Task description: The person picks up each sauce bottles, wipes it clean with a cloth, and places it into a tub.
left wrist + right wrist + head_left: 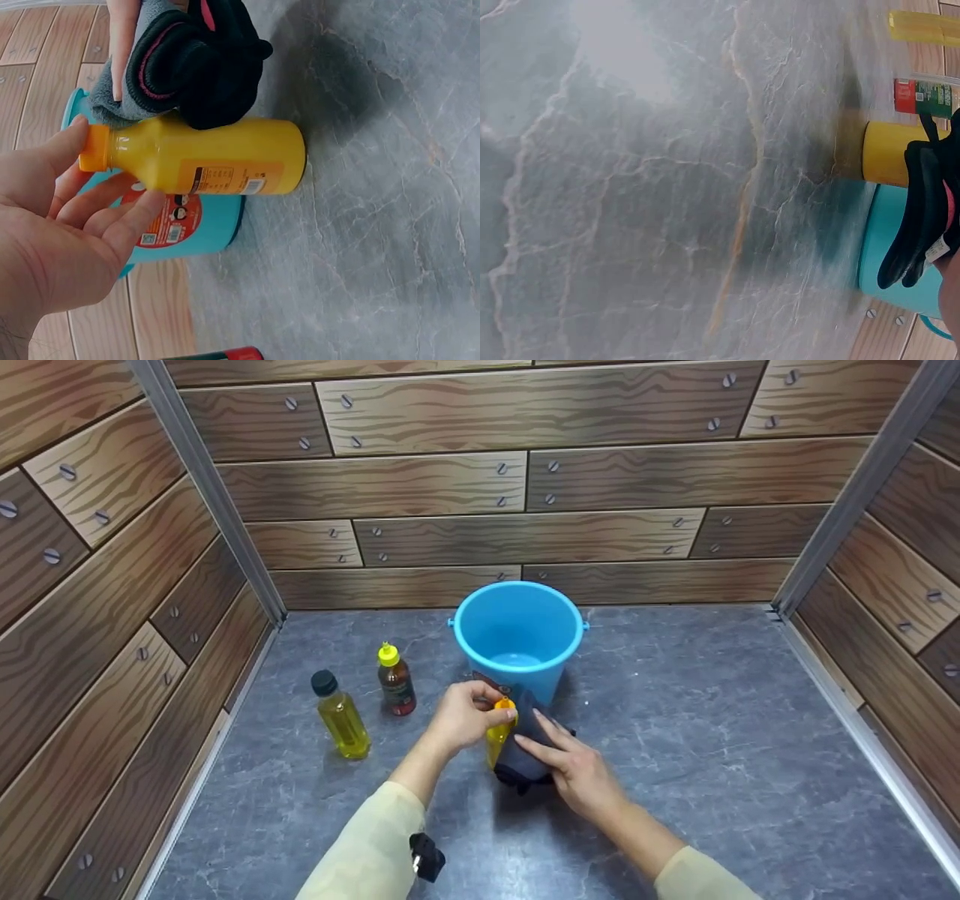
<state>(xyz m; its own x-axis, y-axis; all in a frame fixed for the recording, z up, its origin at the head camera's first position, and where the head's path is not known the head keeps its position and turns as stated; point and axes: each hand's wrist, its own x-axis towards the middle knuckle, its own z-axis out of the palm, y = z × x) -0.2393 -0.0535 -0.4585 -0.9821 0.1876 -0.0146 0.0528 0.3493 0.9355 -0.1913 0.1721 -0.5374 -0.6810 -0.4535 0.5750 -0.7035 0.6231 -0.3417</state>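
My left hand (463, 718) pinches the orange cap of a yellow squeeze bottle (217, 157) in front of a blue bucket (517, 626). In the left wrist view, thumb and fingers are about the cap and neck. Against the bottle's side is a bundle of dark gloves (534, 742), grey and black with a pink edge. My right hand (585, 772) holds the gloves, its fingers stretched along their near side; the thumb is hidden. Black glove fingers (915, 225) hang out of the bundle in the right wrist view.
Left of the hands stand a brown sauce bottle (396, 686) with a yellow cap and an oil bottle (345, 726) with a dark cap. Wood-patterned walls (525, 536) enclose the grey marbled surface (712, 750) at the back and both sides.
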